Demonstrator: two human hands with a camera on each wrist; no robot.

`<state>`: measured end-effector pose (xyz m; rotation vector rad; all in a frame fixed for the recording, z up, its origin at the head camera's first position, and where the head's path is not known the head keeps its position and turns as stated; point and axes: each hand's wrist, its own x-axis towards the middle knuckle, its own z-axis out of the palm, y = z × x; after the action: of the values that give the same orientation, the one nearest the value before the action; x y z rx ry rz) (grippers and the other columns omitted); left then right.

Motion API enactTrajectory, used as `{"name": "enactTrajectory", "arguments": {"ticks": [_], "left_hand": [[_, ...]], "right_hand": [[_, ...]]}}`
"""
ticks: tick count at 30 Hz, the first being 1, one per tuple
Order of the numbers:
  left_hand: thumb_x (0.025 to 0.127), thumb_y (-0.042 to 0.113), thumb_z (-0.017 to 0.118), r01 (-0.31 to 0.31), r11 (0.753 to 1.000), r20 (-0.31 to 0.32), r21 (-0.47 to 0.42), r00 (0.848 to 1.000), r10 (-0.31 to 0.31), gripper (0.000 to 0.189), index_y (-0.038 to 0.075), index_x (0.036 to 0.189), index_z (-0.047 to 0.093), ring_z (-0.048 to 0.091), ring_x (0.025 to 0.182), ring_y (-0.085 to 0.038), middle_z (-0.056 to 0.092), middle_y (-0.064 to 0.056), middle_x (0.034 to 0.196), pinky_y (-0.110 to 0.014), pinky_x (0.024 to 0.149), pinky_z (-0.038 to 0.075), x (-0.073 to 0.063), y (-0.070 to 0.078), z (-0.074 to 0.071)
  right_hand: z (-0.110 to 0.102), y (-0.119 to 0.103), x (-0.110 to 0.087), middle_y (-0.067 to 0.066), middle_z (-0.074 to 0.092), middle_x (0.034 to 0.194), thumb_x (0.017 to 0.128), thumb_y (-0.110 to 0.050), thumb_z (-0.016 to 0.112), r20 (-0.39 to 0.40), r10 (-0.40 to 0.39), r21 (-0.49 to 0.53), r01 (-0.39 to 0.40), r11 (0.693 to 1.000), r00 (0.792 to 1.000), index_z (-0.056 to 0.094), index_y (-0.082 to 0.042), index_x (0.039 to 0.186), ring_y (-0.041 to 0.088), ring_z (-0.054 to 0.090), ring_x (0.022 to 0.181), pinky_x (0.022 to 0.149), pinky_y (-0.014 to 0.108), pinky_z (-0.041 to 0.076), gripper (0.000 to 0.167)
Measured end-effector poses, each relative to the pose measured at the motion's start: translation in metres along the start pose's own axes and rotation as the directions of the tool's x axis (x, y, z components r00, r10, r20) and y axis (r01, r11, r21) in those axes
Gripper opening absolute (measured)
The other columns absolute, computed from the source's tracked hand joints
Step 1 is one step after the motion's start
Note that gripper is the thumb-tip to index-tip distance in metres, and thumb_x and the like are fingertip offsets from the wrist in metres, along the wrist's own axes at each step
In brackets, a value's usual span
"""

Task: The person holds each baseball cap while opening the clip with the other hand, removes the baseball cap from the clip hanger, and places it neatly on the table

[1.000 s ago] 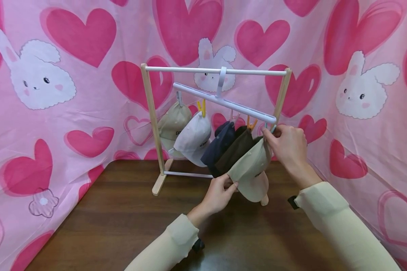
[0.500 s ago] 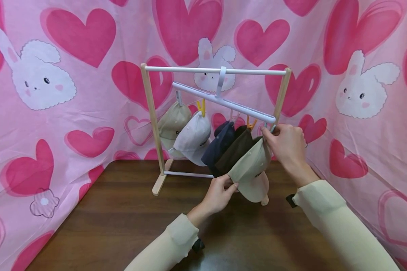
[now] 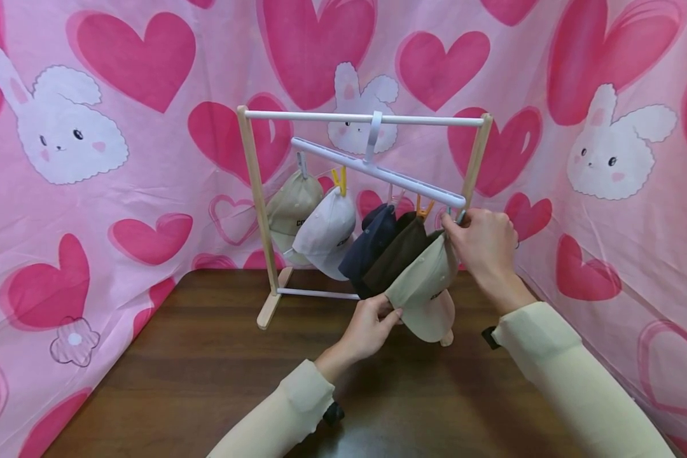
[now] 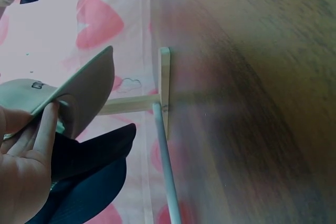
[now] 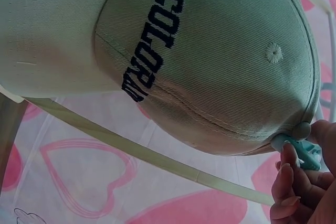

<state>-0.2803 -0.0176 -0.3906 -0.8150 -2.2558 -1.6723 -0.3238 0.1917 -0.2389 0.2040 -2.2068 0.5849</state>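
Observation:
In the head view, a light beige baseball cap [image 3: 420, 280] hangs at the lower right end of a tilted white hanger [image 3: 401, 179]. My left hand [image 3: 369, 327] pinches its edge where brim meets crown, thumb outside and fingers underneath in the left wrist view. My right hand [image 3: 485, 245] pinches a teal clothespin [image 5: 308, 157] at the cap's top button, and dark lettering on the front faces the right wrist camera. Left of this cap hang a dark brown cap [image 3: 397, 254], a navy cap [image 3: 368, 245], a white cap [image 3: 327, 232] and a khaki cap [image 3: 294, 207].
A wooden rack with a white top rod [image 3: 309, 116] stands on the dark wood table [image 3: 206, 356]. Yellow [image 3: 340, 181] and orange clothespins [image 3: 424, 207] grip other caps. A pink heart-patterned cloth [image 3: 149, 152] surrounds the table.
Almost nothing differs. My right hand has shifted very slightly left and up at the clothespin, while my left hand keeps its place on the beige cap.

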Motion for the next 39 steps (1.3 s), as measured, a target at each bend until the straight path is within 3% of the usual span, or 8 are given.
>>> {"name": "enactTrajectory", "arguments": {"ticks": [4,11,18,22,29,39], "left_hand": [[0.100,0.003,0.063,-0.017,1.000,-0.006,-0.005,1.000,0.017,0.020,-0.002,0.119,0.068,0.073,0.087,-0.030,0.076,-0.015,0.104,-0.024,0.074,0.058,0.000,0.000,-0.001],[0.100,0.003,0.063,-0.003,1.000,-0.036,-0.028,0.999,0.002,0.022,-0.001,0.121,0.067,0.073,0.087,-0.027,0.075,-0.016,0.108,-0.025,0.076,0.059,0.001,-0.002,-0.002],[0.099,-0.004,0.061,0.012,0.996,-0.071,-0.086,0.997,-0.018,0.023,-0.006,0.121,0.065,0.073,0.090,-0.036,0.073,-0.022,0.108,-0.046,0.079,0.061,0.002,-0.003,-0.001],[0.098,-0.010,0.058,0.024,0.992,-0.068,-0.123,0.997,-0.032,0.023,-0.012,0.120,0.063,0.071,0.094,-0.044,0.071,-0.030,0.108,-0.055,0.081,0.058,0.000,0.005,-0.001],[0.097,-0.013,0.057,0.014,0.988,-0.064,-0.156,0.998,-0.024,0.023,-0.015,0.119,0.062,0.070,0.097,-0.046,0.069,-0.033,0.110,-0.055,0.082,0.057,-0.006,0.030,-0.006],[0.098,-0.013,0.057,0.014,0.987,-0.065,-0.162,0.998,-0.024,0.024,-0.015,0.121,0.062,0.070,0.097,-0.047,0.069,-0.034,0.109,-0.057,0.082,0.057,-0.008,0.031,-0.006]], "right_hand": [[0.000,0.001,0.001,0.010,0.059,0.053,0.094,-0.038,0.069,-0.010,-0.017,-0.009,0.017,1.000,1.000,0.074,-0.002,0.071,0.035,0.056,0.060,0.048,0.046,0.043,0.043],[-0.002,0.001,0.001,0.008,0.054,0.051,0.096,-0.038,0.066,0.031,-0.025,0.001,0.025,1.000,0.999,0.072,-0.001,0.071,0.031,0.051,0.055,0.045,0.041,0.039,0.045],[-0.001,0.002,0.002,0.008,0.049,0.050,0.097,-0.037,0.064,0.042,-0.038,0.012,0.037,0.999,0.998,0.066,-0.003,0.065,0.029,0.047,0.053,0.045,0.038,0.036,0.047],[-0.001,0.002,0.002,0.007,0.047,0.050,0.097,-0.036,0.064,0.051,-0.038,0.019,0.038,0.999,0.998,0.064,-0.004,0.064,0.028,0.046,0.052,0.045,0.038,0.035,0.046],[-0.001,0.002,0.003,0.008,0.045,0.050,0.098,-0.034,0.062,0.053,-0.039,0.019,0.038,0.999,0.998,0.062,-0.004,0.063,0.028,0.043,0.050,0.044,0.038,0.034,0.046],[-0.003,0.000,0.003,0.008,0.046,0.050,0.099,-0.034,0.060,0.063,-0.046,0.015,0.046,0.999,0.997,0.062,-0.005,0.063,0.028,0.044,0.052,0.047,0.039,0.035,0.046]]}}
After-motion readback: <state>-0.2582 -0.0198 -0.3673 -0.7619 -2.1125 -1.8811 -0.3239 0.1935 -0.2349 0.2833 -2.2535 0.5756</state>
